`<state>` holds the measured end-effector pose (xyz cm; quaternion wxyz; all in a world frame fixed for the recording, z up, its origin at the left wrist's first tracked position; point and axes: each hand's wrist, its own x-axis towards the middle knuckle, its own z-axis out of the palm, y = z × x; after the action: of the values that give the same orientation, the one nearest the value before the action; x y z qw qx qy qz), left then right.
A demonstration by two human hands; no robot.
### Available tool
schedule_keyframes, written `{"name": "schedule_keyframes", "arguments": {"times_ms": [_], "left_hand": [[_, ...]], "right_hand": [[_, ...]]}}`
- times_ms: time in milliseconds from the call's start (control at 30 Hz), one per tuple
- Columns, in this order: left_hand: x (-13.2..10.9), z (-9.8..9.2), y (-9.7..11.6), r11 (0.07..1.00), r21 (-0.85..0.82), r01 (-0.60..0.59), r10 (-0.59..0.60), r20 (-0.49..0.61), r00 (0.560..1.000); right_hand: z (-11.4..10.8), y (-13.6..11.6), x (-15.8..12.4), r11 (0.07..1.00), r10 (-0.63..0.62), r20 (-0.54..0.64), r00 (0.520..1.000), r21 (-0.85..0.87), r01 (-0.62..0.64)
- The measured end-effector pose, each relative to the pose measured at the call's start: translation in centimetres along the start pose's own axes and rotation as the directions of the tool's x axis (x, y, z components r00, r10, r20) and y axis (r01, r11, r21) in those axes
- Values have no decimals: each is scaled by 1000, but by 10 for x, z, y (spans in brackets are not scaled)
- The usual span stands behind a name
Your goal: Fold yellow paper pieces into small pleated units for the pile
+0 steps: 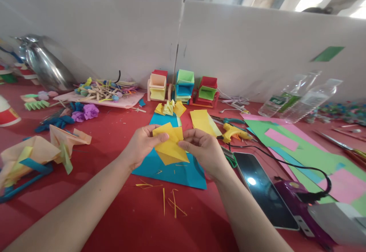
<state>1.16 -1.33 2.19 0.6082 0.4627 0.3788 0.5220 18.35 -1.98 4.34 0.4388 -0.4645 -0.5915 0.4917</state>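
Head view: the left hand (145,144) and the right hand (205,150) each show a closed pinch grip on the folded yellow paper (172,148), held over a blue sheet (168,174) on the red table (114,217). Yellow slivers (164,201) lie on the near side.

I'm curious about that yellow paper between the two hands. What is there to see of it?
The yellow paper looks thin, plain and matte, with creases and angled, pointed flaps. It is partly folded, and fingers cover some of its edges. The left hand pinches its left side and the right hand its right side, both thumbs on the face toward the viewer. It is tilted and appears held just over a blue sheet.
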Motion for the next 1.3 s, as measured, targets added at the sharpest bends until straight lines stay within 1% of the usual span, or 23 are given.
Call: {"name": "schedule_keyframes", "arguments": {"times_ms": [100,200,400,500,633,800,867,933,967,1000,1067,1133,1167,1200,1233,1300], "left_hand": [[-2,6,-1,1000,-3,15,-15,8,1000],[-3,10,-2,1000,-6,4,-4,-24,1000],[-5,14,-6,999,25,-23,25,-60,998],[-7,14,-4,999,41,-7,9,-57,998],[-5,8,3,993,116,4,4,-62,998],[4,-9,10,988,152,-1,14,-84,996],[7,-17,13,987,158,-28,48,-122,991],[8,-23,17,983,160,-94,123,-185,975],[8,-24,18,977,171,-128,160,-190,969],[7,-24,19,971,187,-149,182,-171,968],[5,-21,18,964,233,-129,145,-54,988],[2,-15,13,961,273,-53,33,77,996],[1,-13,10,958,284,-23,-11,117,993],[1,-10,7,954,299,6,-49,137,989],[0,-8,5,956,292,25,-65,126,990],[0,-4,1,979,197,47,-58,51,997]], "right_hand": [[-1,0,0,1000,-12,-1,1000,-18,12],[-1,-1,-1,1000,-19,9,1000,-19,19],[4,-1,-4,996,3,90,996,93,-11],[5,-1,-4,994,30,87,996,102,-39],[4,-3,-4,996,42,97,994,78,-50],[-2,-2,-3,999,28,75,997,30,-30],[-7,-2,0,1000,19,46,999,1,-19],[-12,-2,2,1000,15,5,1000,1,-15],[-13,-2,3,1000,20,-6,1000,15,-20],[-15,-2,3,999,28,-4,1000,32,-27],[-16,-3,3,998,42,45,998,50,-44],[-15,-2,2,999,43,119,992,20,-46],[-14,-2,2,999,38,148,988,-2,-38],[-13,-1,1,1000,29,155,987,-12,-27],[-12,0,1,1000,12,137,990,-4,-12],[-10,2,2,997,-44,46,998,70,40]]}}
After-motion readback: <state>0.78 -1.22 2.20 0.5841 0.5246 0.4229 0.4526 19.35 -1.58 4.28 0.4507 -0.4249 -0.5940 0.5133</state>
